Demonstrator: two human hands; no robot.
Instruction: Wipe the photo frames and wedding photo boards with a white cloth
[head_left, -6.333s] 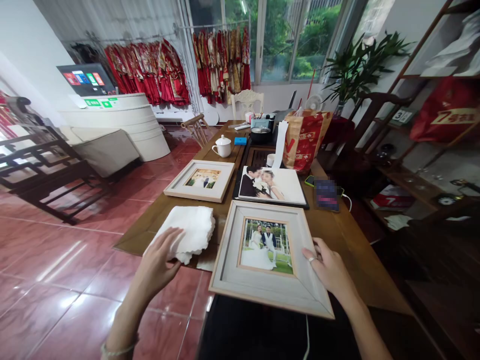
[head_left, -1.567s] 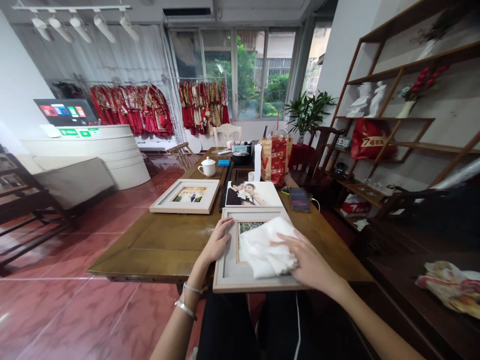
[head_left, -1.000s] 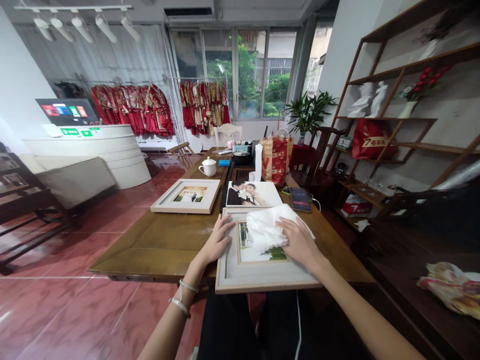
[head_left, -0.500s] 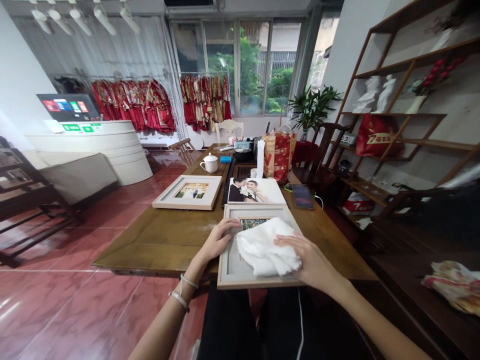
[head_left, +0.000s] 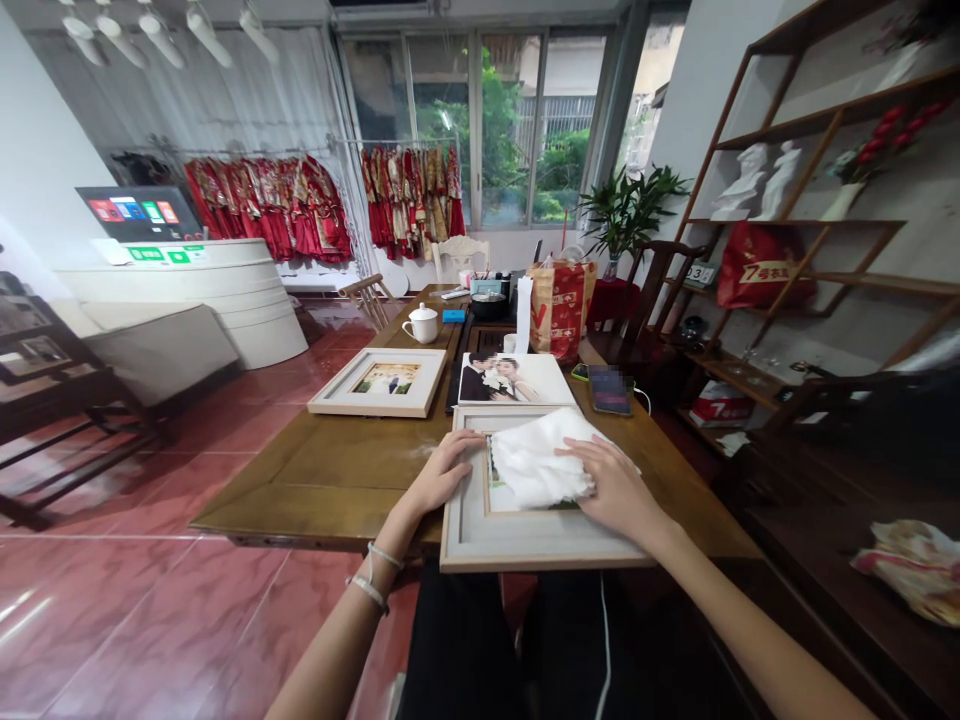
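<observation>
A light wooden picture frame (head_left: 469, 545) lies at the near edge of the table, a small photo inside its wide mat. My left hand (head_left: 448, 470) grips the frame's left side, fingers bent over the edge. Spread across the photo is a white cloth (head_left: 536, 462), which covers most of it. My right hand (head_left: 611, 485) is closed on the cloth's right part and presses it against the frame. Just beyond lies a photo print (head_left: 517, 380) of a couple with white flowers. To the left rests a second picture frame (head_left: 375, 383), lying flat.
On the wooden table (head_left: 300, 490) stand a white lidded cup (head_left: 422, 324), a small blue box (head_left: 453, 316) and a red paper bag (head_left: 562, 310). A phone (head_left: 610, 390) with a white cable lies at the right. A crumpled wrapper (head_left: 911, 570) sits far right.
My right hand has moved the cloth up and slightly right over the frame, uncovering its lower mat. My left hand stays on the frame's left side.
</observation>
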